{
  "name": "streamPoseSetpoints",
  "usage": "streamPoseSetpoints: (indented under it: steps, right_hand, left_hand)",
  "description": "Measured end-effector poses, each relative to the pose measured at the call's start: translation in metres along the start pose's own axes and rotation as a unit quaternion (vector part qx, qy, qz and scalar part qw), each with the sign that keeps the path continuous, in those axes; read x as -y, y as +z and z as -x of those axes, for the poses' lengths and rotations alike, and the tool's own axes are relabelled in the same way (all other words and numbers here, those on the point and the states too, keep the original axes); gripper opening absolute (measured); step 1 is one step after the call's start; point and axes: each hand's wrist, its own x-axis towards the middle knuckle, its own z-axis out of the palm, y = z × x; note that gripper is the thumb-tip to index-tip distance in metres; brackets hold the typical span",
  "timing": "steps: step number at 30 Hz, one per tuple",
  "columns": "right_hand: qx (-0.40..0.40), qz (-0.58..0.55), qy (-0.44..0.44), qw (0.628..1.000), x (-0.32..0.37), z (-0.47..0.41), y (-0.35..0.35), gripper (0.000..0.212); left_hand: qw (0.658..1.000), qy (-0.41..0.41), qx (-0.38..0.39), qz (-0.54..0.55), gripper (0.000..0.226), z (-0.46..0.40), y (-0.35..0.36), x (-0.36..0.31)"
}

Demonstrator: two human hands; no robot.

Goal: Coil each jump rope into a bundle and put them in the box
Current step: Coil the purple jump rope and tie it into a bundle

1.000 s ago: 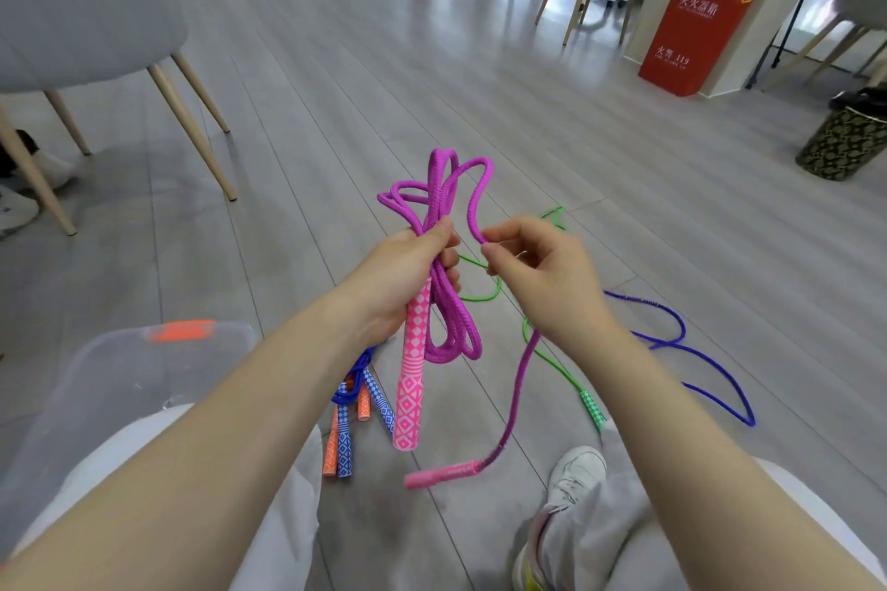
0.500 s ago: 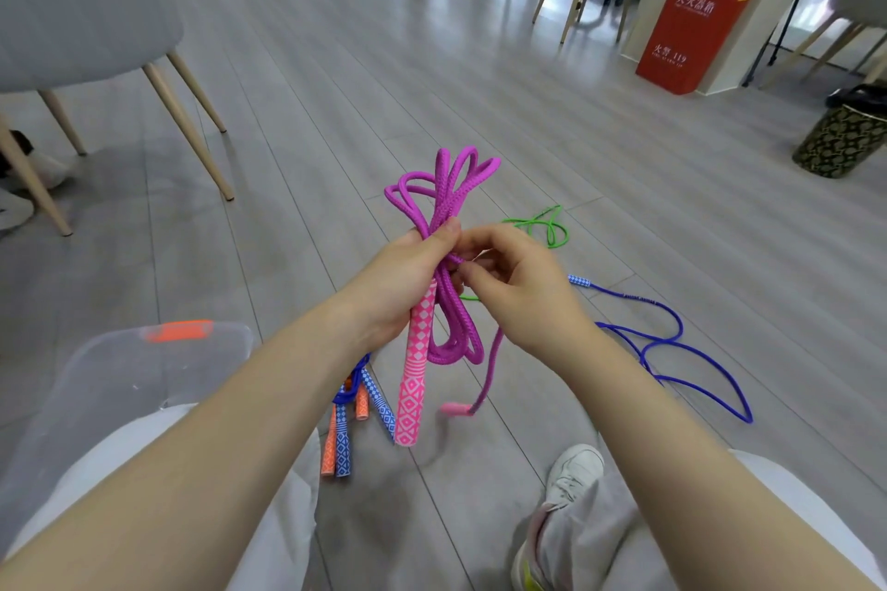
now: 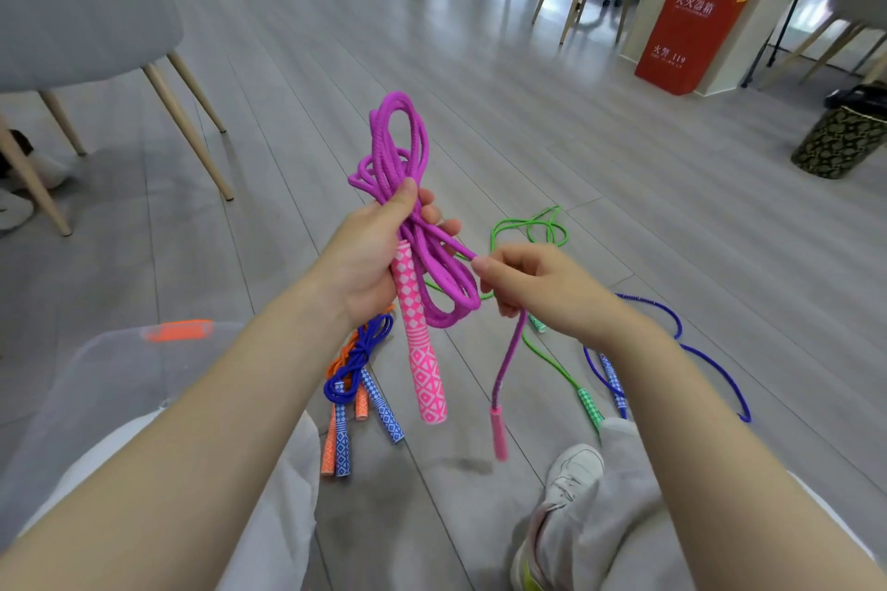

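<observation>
My left hand [image 3: 372, 262] grips a purple jump rope [image 3: 401, 149] folded into several loops, together with one of its pink patterned handles [image 3: 422, 350], which points down. My right hand [image 3: 533, 286] pinches the free end of the same rope just right of the bundle. The second pink handle [image 3: 498, 432] dangles below it. A clear plastic box [image 3: 120, 379] with an orange latch sits on the floor at lower left, partly hidden by my left arm and knee.
On the floor lie bundled blue and orange ropes [image 3: 357, 379], a loose green rope [image 3: 533, 230] and a loose blue rope [image 3: 672, 341]. A grey chair [image 3: 81, 14] stands at left. A red cabinet [image 3: 691, 24] and a dark patterned bin [image 3: 845, 142] stand at right. My shoe [image 3: 571, 480] is below.
My right hand has moved away to the right of the bundle, still pinching the rope end. The loops in my left hand stand taller, and the dangling handle swung right.
</observation>
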Motion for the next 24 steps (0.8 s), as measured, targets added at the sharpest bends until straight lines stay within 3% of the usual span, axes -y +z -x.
streamPoseSetpoints:
  steps: [4, 18, 24]
  right_hand:
    - [0.033, -0.024, 0.032, 0.999, -0.004, 0.003, -0.015, 0.036]
    - [0.122, -0.022, 0.128, 0.984, -0.017, 0.021, -0.053, 0.029]
    - [0.042, 0.091, 0.152, 0.983, -0.024, 0.03, -0.075, 0.029]
  left_hand:
    - [0.998, 0.011, 0.018, 0.055, 0.026, 0.001, -0.005, -0.014]
    - [0.984, 0.125, -0.112, 0.061, 0.023, -0.013, -0.05, -0.05]
    - [0.953, 0.191, -0.223, 0.071, 0.013, -0.017, -0.064, -0.057]
